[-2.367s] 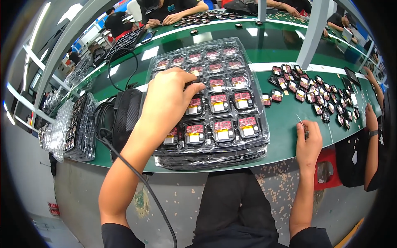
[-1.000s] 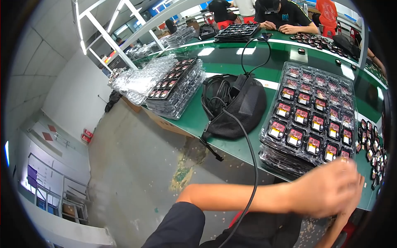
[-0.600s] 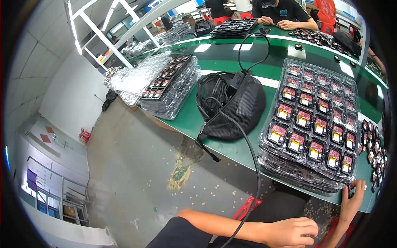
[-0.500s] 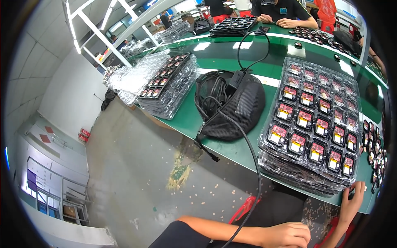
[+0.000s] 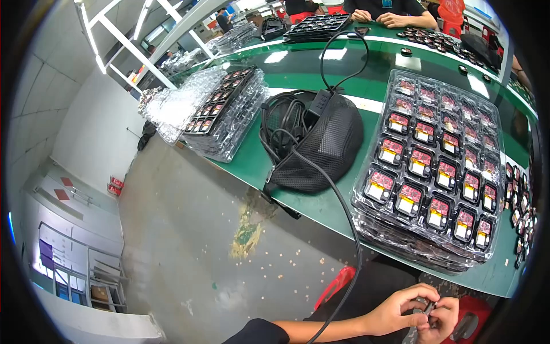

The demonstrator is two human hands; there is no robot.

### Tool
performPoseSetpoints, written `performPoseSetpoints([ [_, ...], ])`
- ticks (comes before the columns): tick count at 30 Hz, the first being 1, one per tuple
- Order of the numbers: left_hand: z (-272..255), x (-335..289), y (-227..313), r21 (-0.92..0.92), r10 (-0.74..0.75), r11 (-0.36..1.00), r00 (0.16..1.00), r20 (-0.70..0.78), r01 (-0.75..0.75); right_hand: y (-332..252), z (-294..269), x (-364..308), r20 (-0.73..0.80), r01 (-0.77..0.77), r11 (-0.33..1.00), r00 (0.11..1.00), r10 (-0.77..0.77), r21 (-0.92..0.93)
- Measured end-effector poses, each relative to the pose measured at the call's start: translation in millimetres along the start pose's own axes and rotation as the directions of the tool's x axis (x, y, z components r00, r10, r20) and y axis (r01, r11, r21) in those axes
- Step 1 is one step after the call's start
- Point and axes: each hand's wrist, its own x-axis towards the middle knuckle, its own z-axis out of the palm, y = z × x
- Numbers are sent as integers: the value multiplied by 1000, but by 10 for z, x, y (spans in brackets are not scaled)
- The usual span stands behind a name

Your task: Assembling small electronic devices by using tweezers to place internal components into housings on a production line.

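Note:
Low in the view, below the table edge, my left hand [image 5: 402, 308] and my right hand [image 5: 444, 319] meet with fingers curled. Between their fingertips is a small dark part [image 5: 428, 308], mostly hidden by the fingers, so I cannot make out its exact kind. Just beyond, on the green table, stands a stack of clear plastic trays [image 5: 412, 232]. The top tray's pockets hold black rounded-square cases with red circuit boards and white-and-yellow patches. More loose cases [image 5: 518, 209] lie scattered to the right of the stack.
A black mesh bag [image 5: 335, 146] with coiled cables sits left of the trays, and its cable [image 5: 350, 229] runs down past my left arm. Another tray stack [image 5: 220, 129] and bubble wrap [image 5: 177, 106] lie farther left. A person [image 5: 389, 14] works across the table. A red stool [image 5: 472, 318] is beside me.
My right hand has left the table edge by the tray stack and come down to my left hand. The small dark part now shows between them. The view has shifted slightly.

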Motion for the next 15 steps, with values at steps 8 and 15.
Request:
performPoseSetpoints([
  [8, -132, -11, 60, -45, 86, 995, 996, -28, -87, -135, 267, 24, -48, -62, 996, 997, 59, -59],
  [15, -254, -188, -345, -474, -234, 879, 913, -334, 52, -42, 539, 27, 63, -147, 987, 987, 151, -57],
])
